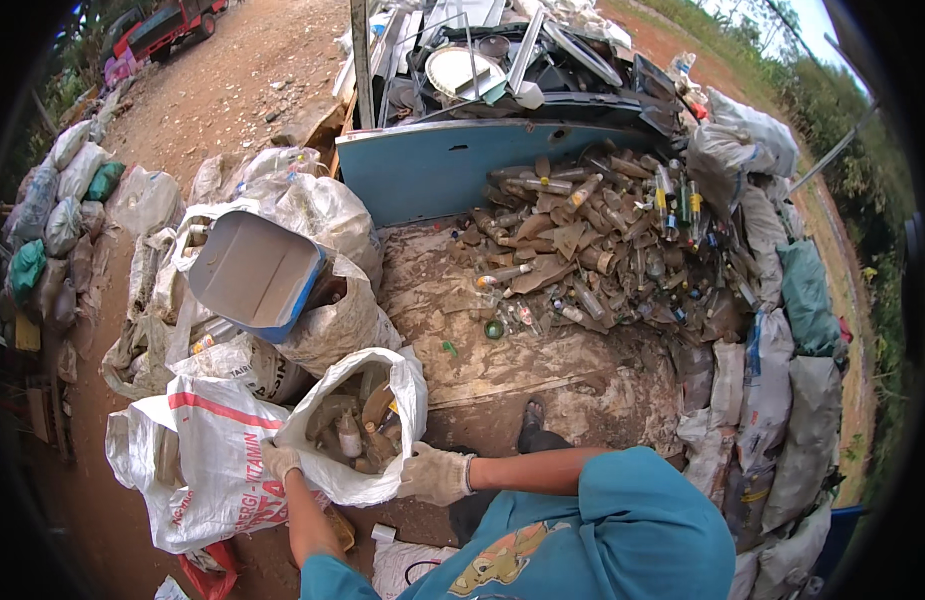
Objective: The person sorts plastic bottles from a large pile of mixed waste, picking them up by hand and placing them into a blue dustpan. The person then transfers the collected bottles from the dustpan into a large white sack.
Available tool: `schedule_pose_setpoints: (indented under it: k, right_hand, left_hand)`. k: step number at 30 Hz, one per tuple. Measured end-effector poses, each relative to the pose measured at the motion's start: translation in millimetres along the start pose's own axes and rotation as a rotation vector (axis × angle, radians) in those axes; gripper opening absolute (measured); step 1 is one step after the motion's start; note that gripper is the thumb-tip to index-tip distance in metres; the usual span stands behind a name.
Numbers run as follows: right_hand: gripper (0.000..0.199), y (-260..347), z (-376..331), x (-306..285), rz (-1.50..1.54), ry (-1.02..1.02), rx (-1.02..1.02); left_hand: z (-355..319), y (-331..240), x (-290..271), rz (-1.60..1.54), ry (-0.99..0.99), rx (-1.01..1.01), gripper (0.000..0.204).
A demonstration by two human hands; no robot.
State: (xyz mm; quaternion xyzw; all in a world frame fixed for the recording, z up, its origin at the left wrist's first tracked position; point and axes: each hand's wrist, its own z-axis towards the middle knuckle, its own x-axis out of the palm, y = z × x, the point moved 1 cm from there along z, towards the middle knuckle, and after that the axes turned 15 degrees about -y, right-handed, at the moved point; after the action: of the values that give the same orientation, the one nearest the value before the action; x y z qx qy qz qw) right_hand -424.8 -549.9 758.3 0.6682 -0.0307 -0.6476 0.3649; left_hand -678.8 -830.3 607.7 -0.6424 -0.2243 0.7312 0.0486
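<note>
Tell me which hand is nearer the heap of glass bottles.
Right. The right hand grips the sack rim on the side facing the bottle heap; the left hand holds the far rim.

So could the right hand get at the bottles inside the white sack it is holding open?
Probably yes. The right hand grips the rim of the white sack, whose mouth gapes wide, and the bottles lie uncovered just inside. It would have to let go of the rim first, though.

- My left hand (279,460) wears a dirty off-white knit work glove.
- My right hand (434,474) wears the same.
- My T-shirt (622,530) is teal, short-sleeved, with a yellow-orange print.
</note>
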Motion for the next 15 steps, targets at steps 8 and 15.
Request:
schedule_pose_setpoints:
  k: [8,15]
  right_hand:
    - [0.041,-106.5,-261.5,-71.9,0.046,-0.242,1.428]
    - [0.052,-178.5,-430.0,-56.2,0.053,-0.292,1.861]
  left_hand:
    - [-53.4,-155.0,-13.9,-0.468,-0.333,0.503,0.039]
    - [-169.9,-327.3,58.5,-0.522,0.375,0.891,0.037]
